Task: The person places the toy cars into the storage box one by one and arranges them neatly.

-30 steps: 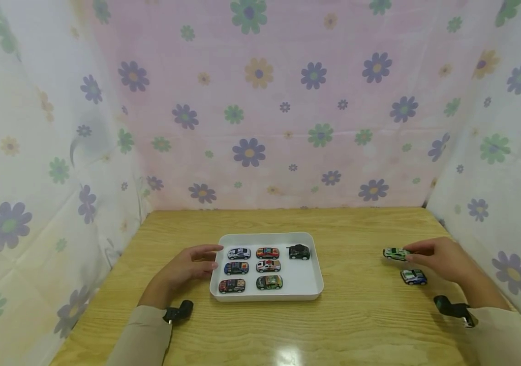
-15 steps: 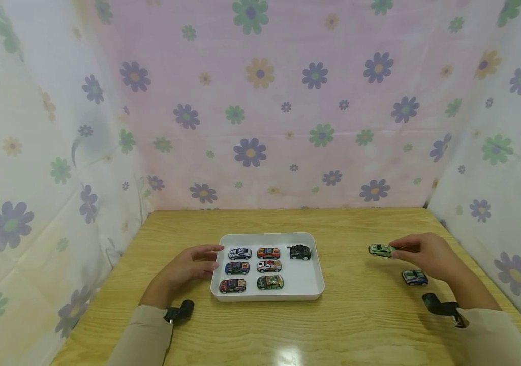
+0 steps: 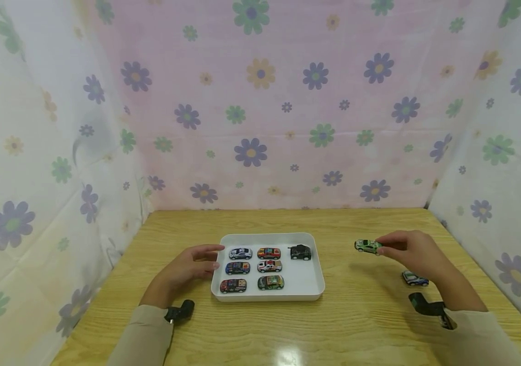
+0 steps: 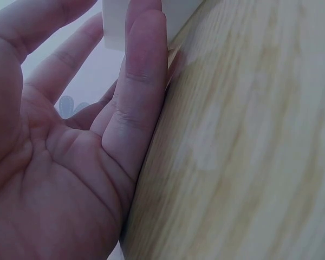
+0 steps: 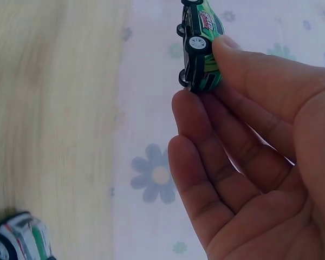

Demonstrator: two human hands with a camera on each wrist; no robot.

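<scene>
My right hand (image 3: 408,252) pinches a green toy car (image 3: 367,246) by its rear end, above the table to the right of the tray. In the right wrist view the car (image 5: 202,51) shows its dark underside and wheels, held between thumb and fingers. A white and blue toy car (image 3: 415,278) sits on the table below that hand, partly hidden by the wrist. My left hand (image 3: 191,267) lies at the left wall of the white tray (image 3: 303,292), fingers relaxed at its rim, side of the hand along the tabletop.
Several toy cars stand in two columns in the tray's left and middle, among them a white car (image 3: 240,253) and a red-orange car (image 3: 269,253). A black tank-like toy (image 3: 300,252) stands at its back right. Flowered curtains (image 3: 251,127) enclose the wooden table (image 3: 351,325).
My right hand has carried the green toy car leftward and slightly up, away from the white and blue car. My left hand and the tray have stayed in place.
</scene>
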